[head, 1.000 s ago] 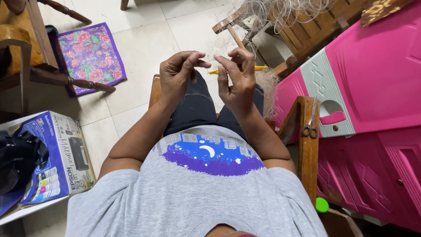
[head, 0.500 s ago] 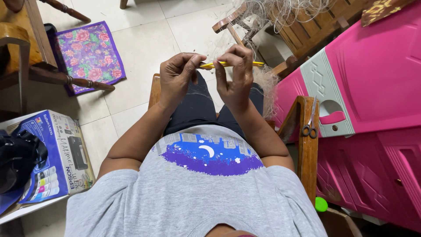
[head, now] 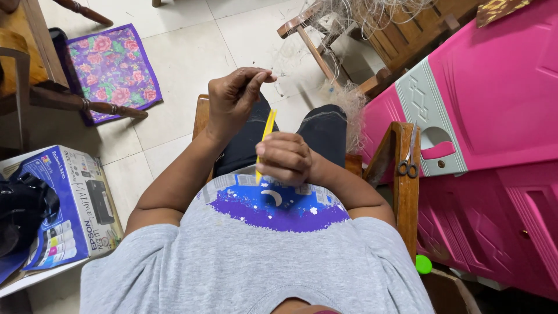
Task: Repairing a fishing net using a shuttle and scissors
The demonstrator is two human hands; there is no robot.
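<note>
I sit on a wooden chair (head: 401, 174) in a grey shirt and dark trousers. My right hand (head: 285, 158) is closed around a thin yellow netting needle (head: 266, 132), held upright close to my chest. My left hand (head: 235, 96) is raised over my left knee, its fingertips pinched together on a fine, nearly invisible thread. A bundle of pale fishing net (head: 351, 110) hangs beside my right knee and runs up to a tangle of net (head: 372, 11) on the wooden furniture ahead.
A pair of scissors (head: 408, 163) hangs on the chair's right arm. A pink plastic cabinet (head: 500, 116) stands at the right. A printer box (head: 64, 203) with a black bag (head: 20, 215) sits at the left, a floral mat (head: 110, 70) on the tiled floor beyond.
Both hands worked together over the knees before. Now my right hand has pulled back to my chest with the yellow needle, while the left stays raised and pinched.
</note>
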